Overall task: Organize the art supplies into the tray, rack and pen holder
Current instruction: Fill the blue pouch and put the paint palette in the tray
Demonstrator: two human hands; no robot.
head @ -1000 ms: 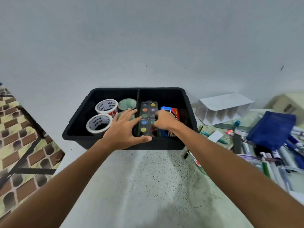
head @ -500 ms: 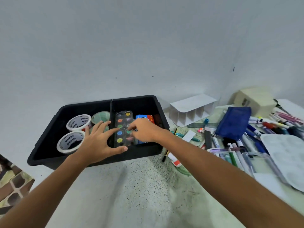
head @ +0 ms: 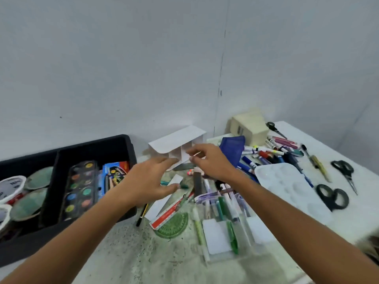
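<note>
The black tray (head: 127, 148) at the bench's left already holds a watercolour palette (head: 81, 189) and a coloured-pencil box (head: 115, 173) in one compartment, tape rolls (head: 11, 186) in the other. The white rack (head: 176, 140) by the wall looks empty, and markers (head: 272, 149), scissors (head: 343, 171), a ruler (head: 172, 210) and a mixing palette (head: 287, 181) lie loose, so most sorting seems left. Both hands hover before the rack holding nothing: left hand (head: 147, 181) spread, right hand (head: 213, 160) loosely curled.
</note>
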